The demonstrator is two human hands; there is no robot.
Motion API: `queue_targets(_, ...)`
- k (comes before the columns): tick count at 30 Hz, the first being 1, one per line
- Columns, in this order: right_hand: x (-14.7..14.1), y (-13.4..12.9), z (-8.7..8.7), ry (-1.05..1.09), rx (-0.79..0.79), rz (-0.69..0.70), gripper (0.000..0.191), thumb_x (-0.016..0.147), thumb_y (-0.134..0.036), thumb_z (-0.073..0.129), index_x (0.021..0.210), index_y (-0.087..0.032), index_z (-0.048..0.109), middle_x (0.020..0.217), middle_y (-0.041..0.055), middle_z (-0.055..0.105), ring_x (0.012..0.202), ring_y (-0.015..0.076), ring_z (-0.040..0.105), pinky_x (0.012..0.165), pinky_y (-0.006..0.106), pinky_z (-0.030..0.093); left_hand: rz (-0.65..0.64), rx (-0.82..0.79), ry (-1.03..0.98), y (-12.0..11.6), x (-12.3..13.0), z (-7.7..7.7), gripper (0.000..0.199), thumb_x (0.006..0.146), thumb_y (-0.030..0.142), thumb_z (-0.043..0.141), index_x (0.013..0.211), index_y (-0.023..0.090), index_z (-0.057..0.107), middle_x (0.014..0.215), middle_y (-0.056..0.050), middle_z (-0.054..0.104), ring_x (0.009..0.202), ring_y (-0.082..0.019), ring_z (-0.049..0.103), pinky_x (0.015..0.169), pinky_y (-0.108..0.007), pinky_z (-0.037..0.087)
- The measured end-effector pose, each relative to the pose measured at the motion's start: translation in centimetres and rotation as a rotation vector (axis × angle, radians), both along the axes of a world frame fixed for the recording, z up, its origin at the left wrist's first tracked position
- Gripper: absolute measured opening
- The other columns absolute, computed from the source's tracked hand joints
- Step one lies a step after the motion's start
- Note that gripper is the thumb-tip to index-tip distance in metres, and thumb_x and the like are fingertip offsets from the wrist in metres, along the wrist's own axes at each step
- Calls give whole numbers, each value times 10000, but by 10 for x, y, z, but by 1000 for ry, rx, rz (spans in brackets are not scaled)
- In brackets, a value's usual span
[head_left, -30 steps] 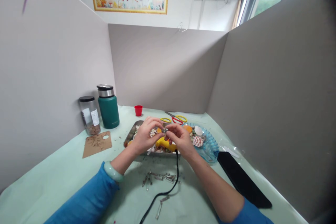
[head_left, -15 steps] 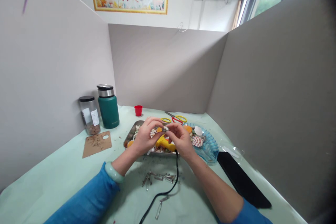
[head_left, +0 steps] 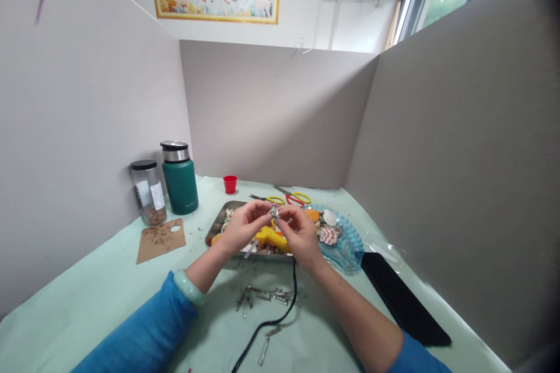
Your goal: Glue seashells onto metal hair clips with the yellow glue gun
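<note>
My left hand (head_left: 243,226) and my right hand (head_left: 303,234) meet above a metal tray. Between their fingertips they pinch a small silvery metal piece (head_left: 273,211), too small for its kind to be made out. Below the hands, a yellow glue gun (head_left: 272,238) lies in the tray (head_left: 214,227) among shells, its black cord (head_left: 268,323) running toward me over the table. Nearer to me, several silvery metal clips (head_left: 245,297) lie loose on the cloth. My right hand is also close to a blue scalloped plate (head_left: 351,247) bearing shells.
Two pairs of scissors (head_left: 294,195) lie behind the tray, near a red cup (head_left: 230,185). At left stand a green flask (head_left: 180,185) and a clear jar (head_left: 150,198), with a brown card (head_left: 161,240) before them. A black flat object (head_left: 405,303) lies at right. Grey panels enclose the table.
Both hands have turned the small metal piece, so more of its shiny side shows. The fingers have shifted slightly, uncovering more of one pair of scissors. Nothing else has visibly moved.
</note>
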State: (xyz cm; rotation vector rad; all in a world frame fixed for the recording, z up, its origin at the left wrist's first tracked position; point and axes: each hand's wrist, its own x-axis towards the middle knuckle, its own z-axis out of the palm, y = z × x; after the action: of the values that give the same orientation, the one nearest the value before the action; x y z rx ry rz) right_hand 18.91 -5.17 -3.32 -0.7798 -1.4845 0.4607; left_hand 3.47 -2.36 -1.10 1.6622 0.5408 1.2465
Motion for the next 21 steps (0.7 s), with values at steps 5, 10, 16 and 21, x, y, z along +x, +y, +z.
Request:
queue_targets(5,0,0,-2,-27,-19,-14,112,821,-289,612,896,-206,604,916,36,644,737,140,582,605,251,467,-18,-109,-32,-4,0,5,293,714,290,728,940,136,620,882,-49,662,789,-137,609,718,-260,481)
queue_targets(10,-1,2,-4,-43,24,2,91,829,-281,598,890,-213,597,980,49,630,798,155,588,614,255,471,-22,-100,-31,-1,-2,2,280,718,278,728,936,144,612,884,-38,652,762,-120,596,683,-238,470)
queue_targets(16,-1,2,-5,-35,17,-14,97,825,-285,598,896,-219,601,977,47,610,792,152,572,617,252,474,-29,-88,-51,4,-4,-3,297,715,273,730,939,149,578,903,-38,642,688,-104,582,658,-251,479)
queue_targets(21,1,5,-7,57,-119,80,155,835,-344,580,910,-210,598,850,29,611,652,126,553,528,233,444,-62,-141,-73,1,-2,0,335,680,237,759,931,150,554,838,-22,640,724,-126,615,710,-275,496)
